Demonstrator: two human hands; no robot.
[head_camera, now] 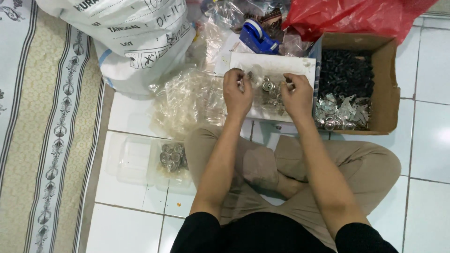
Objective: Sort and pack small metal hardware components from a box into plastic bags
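Over white tray (300, 65): small clear bag (255, 75) pinched by left hand (236, 93); metal part (289, 85) gripped by right hand (296, 96). Filled bags (187, 100) piled left; loose parts (340, 112) left in box (382, 84).

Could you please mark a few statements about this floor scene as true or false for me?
1. Both hands, left hand and right hand, are over the white tray. True.
2. The cardboard box is empty. False: it holds black pieces and silvery metal parts.
3. A blue tape dispenser lies beyond the tray. True.
4. The clear plastic container sits on the person's lap. False: it rests on the tiled floor.
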